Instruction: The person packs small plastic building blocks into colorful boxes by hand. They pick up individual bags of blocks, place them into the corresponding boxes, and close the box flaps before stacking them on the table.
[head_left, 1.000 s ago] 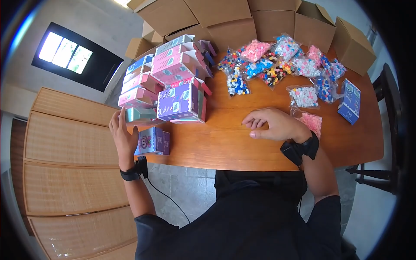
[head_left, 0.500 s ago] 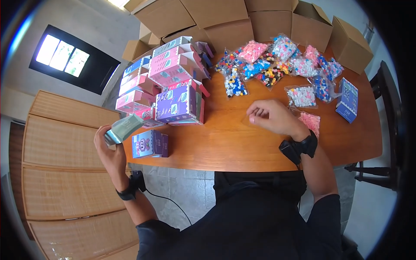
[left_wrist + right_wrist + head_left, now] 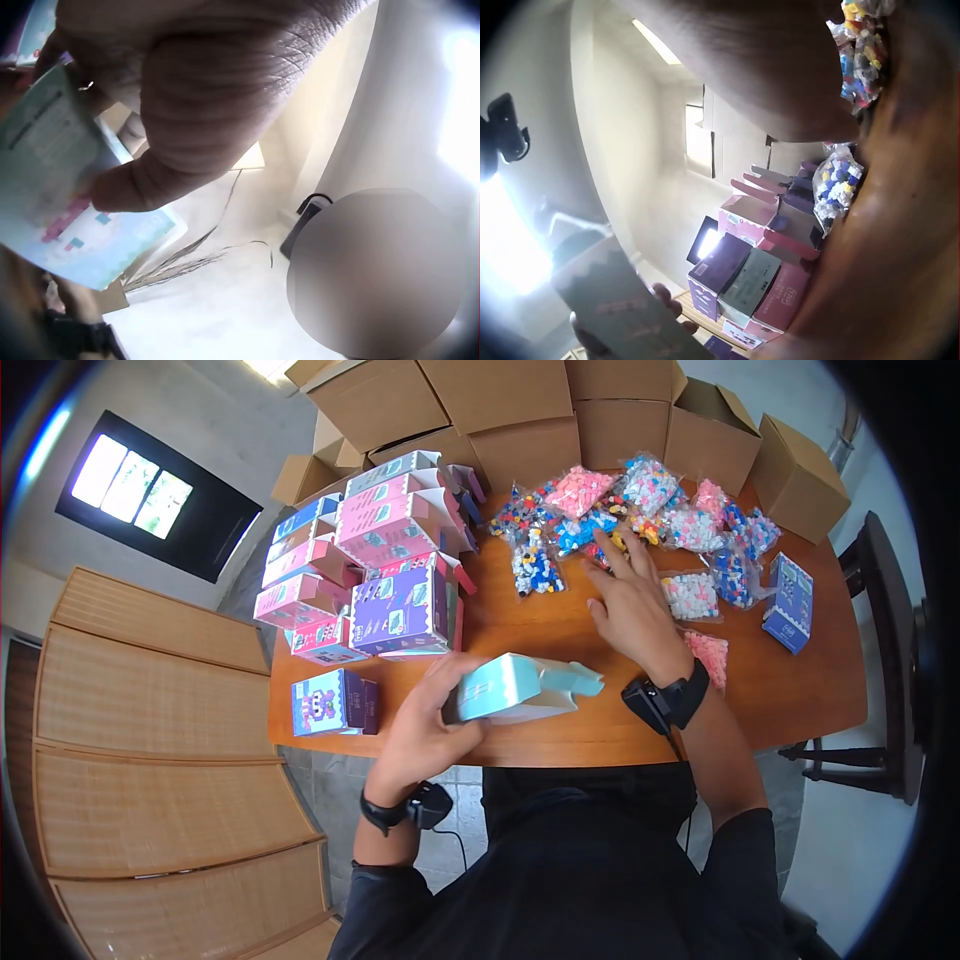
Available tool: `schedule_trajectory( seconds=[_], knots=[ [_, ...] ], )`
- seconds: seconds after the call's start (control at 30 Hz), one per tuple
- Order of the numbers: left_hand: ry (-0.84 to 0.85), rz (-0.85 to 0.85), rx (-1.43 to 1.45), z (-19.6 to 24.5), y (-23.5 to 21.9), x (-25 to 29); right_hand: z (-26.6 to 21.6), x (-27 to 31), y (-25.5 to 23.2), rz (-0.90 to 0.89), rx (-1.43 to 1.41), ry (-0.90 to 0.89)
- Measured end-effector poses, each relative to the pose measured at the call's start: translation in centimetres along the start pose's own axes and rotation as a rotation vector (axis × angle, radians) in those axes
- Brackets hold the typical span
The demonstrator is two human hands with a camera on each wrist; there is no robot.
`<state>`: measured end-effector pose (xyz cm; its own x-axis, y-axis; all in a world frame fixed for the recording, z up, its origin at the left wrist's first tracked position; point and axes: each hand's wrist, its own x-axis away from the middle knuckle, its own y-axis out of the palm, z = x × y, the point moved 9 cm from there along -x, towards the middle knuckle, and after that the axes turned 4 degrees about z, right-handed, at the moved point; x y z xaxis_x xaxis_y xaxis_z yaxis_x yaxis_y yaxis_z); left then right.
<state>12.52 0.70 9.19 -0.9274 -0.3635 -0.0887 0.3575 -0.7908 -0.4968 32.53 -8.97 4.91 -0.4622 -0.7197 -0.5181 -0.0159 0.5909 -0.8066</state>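
Note:
Over the front of the table my left hand (image 3: 425, 732) grips a mint-green cardboard box (image 3: 510, 688) by one end. The box's flap sticks out at the end facing right. In the left wrist view the thumb presses on the printed face of the box (image 3: 45, 180). My right hand (image 3: 635, 610) reaches forward with spread fingers, its fingertips at a plastic bag of yellow, red and black bricks (image 3: 640, 538), which it partly hides. Beside that hand lie a bag of white and pink bricks (image 3: 692, 596) and a bag of pink bricks (image 3: 708, 655), partly behind the wrist.
Pink, purple and other boxes (image 3: 390, 525) stand stacked at the left, several with flaps up. Purple boxes (image 3: 335, 702) sit at the front left, and a blue-purple box (image 3: 789, 602) at the right. Brown cartons (image 3: 520, 460) line the back behind more brick bags (image 3: 580, 492).
My left hand took the mint-green box from beside the stack and has brought it right, to the table's front middle. My right hand has moved forward to the bags, its fingers straightening.

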Motion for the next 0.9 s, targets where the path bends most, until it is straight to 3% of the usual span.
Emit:
schedule_trajectory(
  seconds=[0.17,0.2,0.4,0.5,0.6,0.7,0.73,0.83,0.9],
  knots=[
    [0.119,0.053,-0.088,1.4,1.8,-0.8,-0.6,-2.3,1.6,-0.116,0.088,-0.151],
    [0.122,0.042,-0.089,1.3,2.1,-0.9,-0.2,-2.4,2.3,-0.204,0.146,-0.131],
    [0.115,0.041,-0.094,1.7,2.4,-1.7,0.2,-2.3,3.6,-0.195,0.180,-0.147],
    [0.152,0.040,-0.128,2.2,2.6,-2.9,0.2,-2.1,1.7,-0.139,0.041,-0.157],
    [0.141,0.060,-0.091,1.8,3.1,-4.5,1.4,-2.4,-1.0,-0.063,-0.391,-0.098],
    [0.102,0.013,0.025,0.3,4.4,-6.9,5.3,-1.8,-3.3,0.069,-0.679,0.120],
    [0.126,-0.012,0.082,0.5,4.9,-7.6,6.5,-1.8,-3.3,0.107,-1.180,0.248],
    [0.031,-0.033,0.162,-0.7,5.7,-9.7,9.6,-1.3,-5.0,0.272,-1.427,0.338],
    [0.070,0.022,0.187,-1.4,5.8,-10.9,12.1,0.0,-5.7,0.506,-1.522,0.451]
  ],
)
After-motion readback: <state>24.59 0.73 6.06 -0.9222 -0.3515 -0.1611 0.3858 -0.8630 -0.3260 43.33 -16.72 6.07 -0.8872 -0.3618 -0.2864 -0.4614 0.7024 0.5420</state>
